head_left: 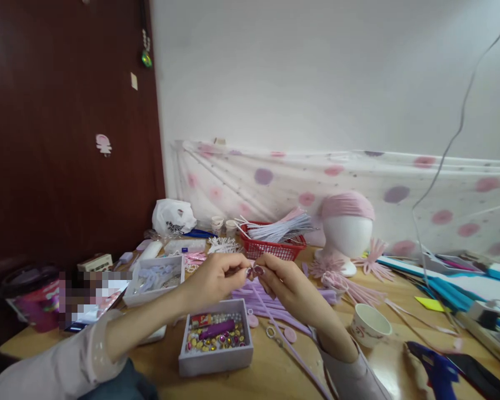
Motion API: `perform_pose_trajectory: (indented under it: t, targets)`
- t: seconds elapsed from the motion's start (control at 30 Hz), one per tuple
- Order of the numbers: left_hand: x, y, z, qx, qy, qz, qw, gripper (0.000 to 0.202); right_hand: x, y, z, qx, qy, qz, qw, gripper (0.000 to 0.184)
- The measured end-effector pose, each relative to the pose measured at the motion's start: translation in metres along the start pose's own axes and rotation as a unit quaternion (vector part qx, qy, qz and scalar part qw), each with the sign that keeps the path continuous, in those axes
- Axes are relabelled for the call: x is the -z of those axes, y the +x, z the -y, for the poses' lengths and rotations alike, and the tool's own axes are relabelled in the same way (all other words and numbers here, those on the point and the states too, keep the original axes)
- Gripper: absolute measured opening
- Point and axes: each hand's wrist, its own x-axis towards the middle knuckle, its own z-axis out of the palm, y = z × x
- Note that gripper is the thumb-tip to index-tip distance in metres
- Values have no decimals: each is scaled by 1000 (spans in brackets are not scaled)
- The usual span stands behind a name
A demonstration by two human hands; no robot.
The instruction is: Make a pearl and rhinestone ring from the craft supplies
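Lilac strip [304,366], pinched in the narrow grip of left hand [225,273] and right hand [282,279], bead box [216,364] nearby

The head view looks from the wearer's own eye level, above and behind the fingers [238,268], facing forward and tilted slightly down over the desk [275,366]. It sits close enough that both forearms [150,323] run in from below the fingers, yet wide enough to take in the wall [300,72] beyond and above them and the dark panel [58,139] well to their left
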Motion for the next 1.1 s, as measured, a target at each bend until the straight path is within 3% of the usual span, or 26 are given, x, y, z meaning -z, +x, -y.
perform_pose_trajectory:
  t: [0.17, 0.47, 0.57, 0.73, 0.83, 0.97, 1.1]
  targets:
    - [2, 7, -5, 80, -106, 46, 990, 25, 14, -5, 0, 27, -29, 44, 998, 19]
    - [-3, 17, -17, 142, -225, 66, 962, 17, 29, -7, -6, 49, -43, 58, 996, 15]
    - [-7, 17, -11, 178, -286, 90, 937, 17, 31, -5, -8, 56, -62, 48, 995, 16]
    - [-11, 21, 1, 222, -334, 120, 908, 21, 31, -5, -11, 142, -196, -14, 970, 23]
    - [-9, 24, 2, 216, -311, 119, 918, 23, 31, -5, -11, 150, -226, -60, 961, 24]
    - [-4, 21, -2, 163, -223, 76, 958, 21, 26, 1, -15, 34, -11, -76, 996, 20]
    - [0, 7, 6, 53, -97, 30, 993, 14, 11, 10, -22, -42, 105, -49, 992, 42]
